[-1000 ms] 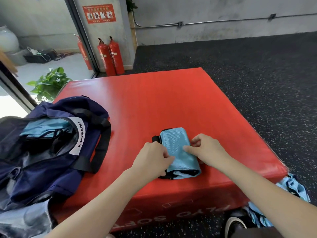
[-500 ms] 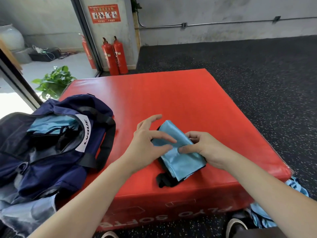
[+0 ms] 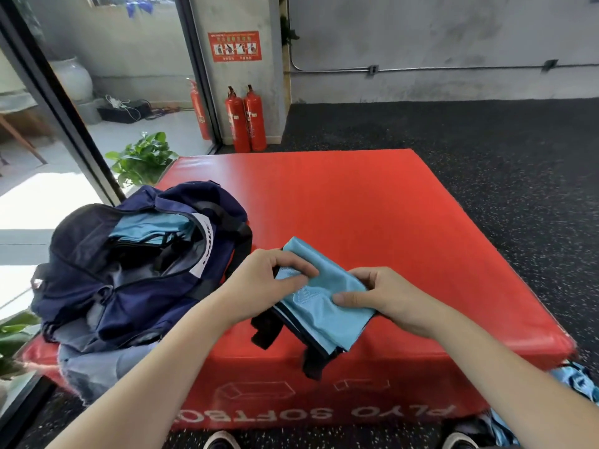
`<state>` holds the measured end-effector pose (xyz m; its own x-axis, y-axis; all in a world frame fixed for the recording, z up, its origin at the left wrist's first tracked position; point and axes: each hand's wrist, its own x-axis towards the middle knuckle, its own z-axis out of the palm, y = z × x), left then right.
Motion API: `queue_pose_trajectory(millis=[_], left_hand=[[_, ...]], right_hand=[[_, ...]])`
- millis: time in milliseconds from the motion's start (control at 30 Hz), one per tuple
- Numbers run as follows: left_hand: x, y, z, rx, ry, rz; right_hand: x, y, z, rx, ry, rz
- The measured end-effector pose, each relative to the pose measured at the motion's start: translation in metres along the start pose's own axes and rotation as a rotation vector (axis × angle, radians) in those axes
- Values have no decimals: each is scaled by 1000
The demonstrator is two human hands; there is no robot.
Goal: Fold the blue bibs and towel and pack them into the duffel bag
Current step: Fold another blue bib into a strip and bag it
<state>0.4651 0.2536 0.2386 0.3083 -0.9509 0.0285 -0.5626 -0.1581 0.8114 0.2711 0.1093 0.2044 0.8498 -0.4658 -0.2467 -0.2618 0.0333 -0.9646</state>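
Both your left hand [image 3: 269,280] and right hand [image 3: 379,296] pinch the folded bib [image 3: 324,303] right of the duffel bag [image 3: 129,270]; its loose black straps [image 3: 265,328] could unravel the fold.

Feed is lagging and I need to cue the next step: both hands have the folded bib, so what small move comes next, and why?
Probably carry the folded blue bib leftward to the open duffel bag. The left hand and right hand both pinch it, folded compact and lifted off the red plyo box, and the bag's mouth gapes with blue fabric already inside.
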Motion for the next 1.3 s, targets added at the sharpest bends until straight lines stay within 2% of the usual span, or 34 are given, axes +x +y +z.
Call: queue_pose_trajectory(millis=[167,333,500,600,767,867,967,1167,1300], left_hand=[[-28,-21,-28,-9,209,-92],[-60,-44,-41,-50,266,-117],[-84,-64,-68,-247,362,-129],[-91,-77,-92,-393,482,-129],[-96,-106,-130,-409,706,-79],[-97,-130,-151,-250,868,-155],[-94,-148,-165,-173,964,-221],[-74,-173,-170,-11,979,-343],[-56,-173,-174,7,1016,-325]], right_hand=[[2,-2,31,88,133,-98],[7,-6,81,216,362,-258],[25,-21,126,-63,402,-429],[49,-40,153,-106,354,-469],[102,-66,195,-236,248,-466],[134,-75,218,-280,229,-466],[165,-82,237,-281,240,-430],[214,-77,258,-214,199,-188],[227,-76,260,-225,269,-205]])
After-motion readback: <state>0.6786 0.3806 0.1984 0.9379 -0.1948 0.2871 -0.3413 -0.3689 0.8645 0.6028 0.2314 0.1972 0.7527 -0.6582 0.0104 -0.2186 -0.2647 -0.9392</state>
